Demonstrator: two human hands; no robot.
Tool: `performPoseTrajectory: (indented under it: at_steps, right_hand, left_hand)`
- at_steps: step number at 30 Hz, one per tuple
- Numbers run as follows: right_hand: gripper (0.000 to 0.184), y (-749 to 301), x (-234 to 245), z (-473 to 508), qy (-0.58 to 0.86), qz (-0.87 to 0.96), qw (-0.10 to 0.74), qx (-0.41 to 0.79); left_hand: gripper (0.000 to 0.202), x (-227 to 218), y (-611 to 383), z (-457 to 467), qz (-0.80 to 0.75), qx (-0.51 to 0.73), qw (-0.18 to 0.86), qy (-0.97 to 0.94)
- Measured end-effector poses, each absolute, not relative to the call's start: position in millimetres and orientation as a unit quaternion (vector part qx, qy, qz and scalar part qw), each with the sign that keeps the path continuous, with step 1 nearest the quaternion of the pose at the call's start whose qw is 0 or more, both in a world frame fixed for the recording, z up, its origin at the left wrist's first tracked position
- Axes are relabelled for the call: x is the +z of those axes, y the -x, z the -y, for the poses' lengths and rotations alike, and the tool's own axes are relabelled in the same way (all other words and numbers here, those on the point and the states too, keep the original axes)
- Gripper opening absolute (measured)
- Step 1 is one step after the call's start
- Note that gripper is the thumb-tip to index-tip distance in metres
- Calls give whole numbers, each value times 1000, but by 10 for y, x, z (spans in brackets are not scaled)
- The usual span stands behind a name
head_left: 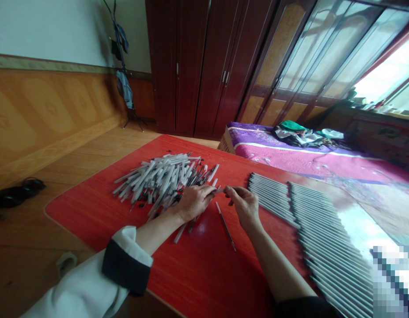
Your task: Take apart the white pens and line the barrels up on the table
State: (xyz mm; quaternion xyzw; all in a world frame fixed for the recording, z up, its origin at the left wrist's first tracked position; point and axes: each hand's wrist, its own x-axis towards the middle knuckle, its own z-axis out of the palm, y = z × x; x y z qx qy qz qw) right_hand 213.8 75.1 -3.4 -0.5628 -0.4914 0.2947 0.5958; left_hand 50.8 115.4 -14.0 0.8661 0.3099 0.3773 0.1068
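Note:
My left hand [197,202] and my right hand [244,205] meet above the red table [204,274], fingertips close together. Both pinch a thin pale pen part [219,191], mostly hidden by the fingers. Below them a single pen refill [226,227] with a dark lower half lies slantwise on the tabletop. Beside and behind my left hand spreads a loose pile of whitish pen barrels [161,174], with dark refills [199,176] and small black caps among them. To the right of my right hand, pens with dark ends lie side by side in a short row [272,198] and a longer row [330,243].
A bed [290,152] with a purple and pink cover stands beyond the table, clothes [300,132] heaped on it. Dark red wardrobes [204,66] line the back wall. A coat stand [121,57] is at the left, and a black object [12,196] lies on the floor.

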Motion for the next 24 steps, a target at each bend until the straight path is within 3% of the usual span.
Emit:
performPoseTrajectory:
  at_steps: [24]
  right_hand:
    - [26,-2127,-14,-741,540,473,599,356]
  left_hand:
    - [18,-152,-498,-1203,-293,406,74,-862]
